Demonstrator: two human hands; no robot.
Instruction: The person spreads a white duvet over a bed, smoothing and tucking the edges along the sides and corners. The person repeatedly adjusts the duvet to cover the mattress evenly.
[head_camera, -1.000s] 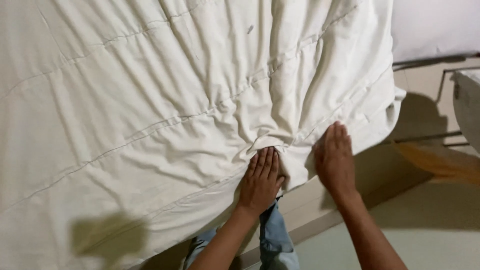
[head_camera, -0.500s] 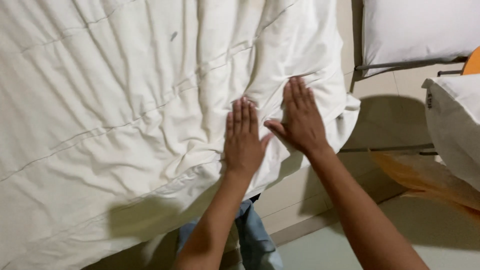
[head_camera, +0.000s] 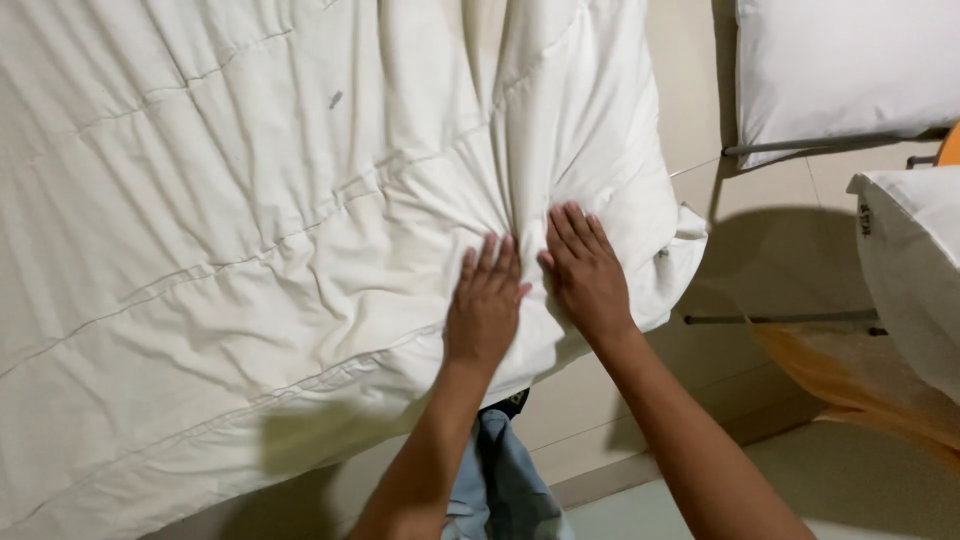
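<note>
Duvet (head_camera: 250, 250) spread across the left and centre, left hand (head_camera: 483, 305) and right hand (head_camera: 588, 272) side by side flat on it near its right corner; one pillow (head_camera: 840, 70) at upper right, another pillow (head_camera: 915, 270) below it at the right edge.

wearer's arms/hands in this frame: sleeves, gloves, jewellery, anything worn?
Both forearms are bare up to the frame edge: no sleeves in view. Left hand and right hand wear no gloves; no rings, watch or wristband show. Nails are short, without visible polish.
</note>
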